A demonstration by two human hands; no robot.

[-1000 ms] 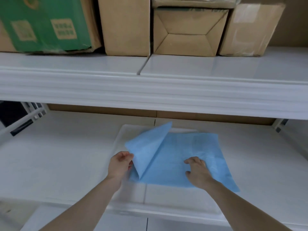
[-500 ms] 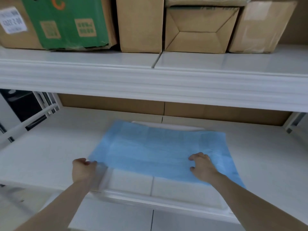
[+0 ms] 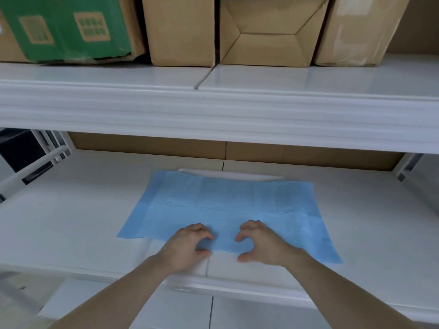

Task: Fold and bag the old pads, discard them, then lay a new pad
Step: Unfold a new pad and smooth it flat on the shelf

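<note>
A blue pad (image 3: pixel 228 207) lies spread flat on the lower white shelf (image 3: pixel 71 222), over a shallow white tray whose far rim (image 3: pixel 228 174) shows behind it. My left hand (image 3: pixel 187 245) and my right hand (image 3: pixel 261 245) sit side by side at the middle of the pad's near edge. The fingers of both are bent, with the fingertips down on the blue sheet and the thumbs at its edge. Neither hand lifts the pad.
An upper white shelf (image 3: pixel 218 110) hangs over the work area and carries a green box (image 3: pixel 66 27) and several brown cardboard boxes (image 3: pixel 268 36). A white frame rail (image 3: pixel 35 167) stands at the left. Bare shelf surface lies on both sides of the pad.
The folded-over left half of the pad was pulled out to the left and laid flat. Both hands then moved to the middle of the pad's near edge.
</note>
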